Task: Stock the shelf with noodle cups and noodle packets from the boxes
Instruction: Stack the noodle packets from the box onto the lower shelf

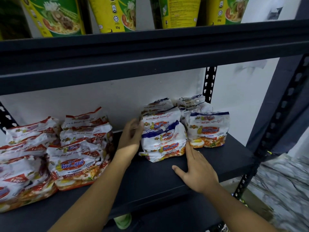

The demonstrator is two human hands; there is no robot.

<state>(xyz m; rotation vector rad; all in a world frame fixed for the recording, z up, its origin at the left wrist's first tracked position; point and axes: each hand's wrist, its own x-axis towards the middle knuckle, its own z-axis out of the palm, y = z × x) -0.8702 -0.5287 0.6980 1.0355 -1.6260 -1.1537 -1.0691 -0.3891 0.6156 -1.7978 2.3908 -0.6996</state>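
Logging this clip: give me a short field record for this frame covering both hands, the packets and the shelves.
left hand: fingers against the left side of the blue-trimmed packet stack
right hand: fingers straight, tips at that stack's lower right corner
red-trimmed packets: piled at the left of the same shelf board
blue-trimmed packets at right: standing beside the handled stack
noodle cups: yellow and green, on the shelf above

The single head-worn camera looks forward and slightly down from close behind the left hand (132,137) and right hand (197,173), which reach onto the shelf (150,178).
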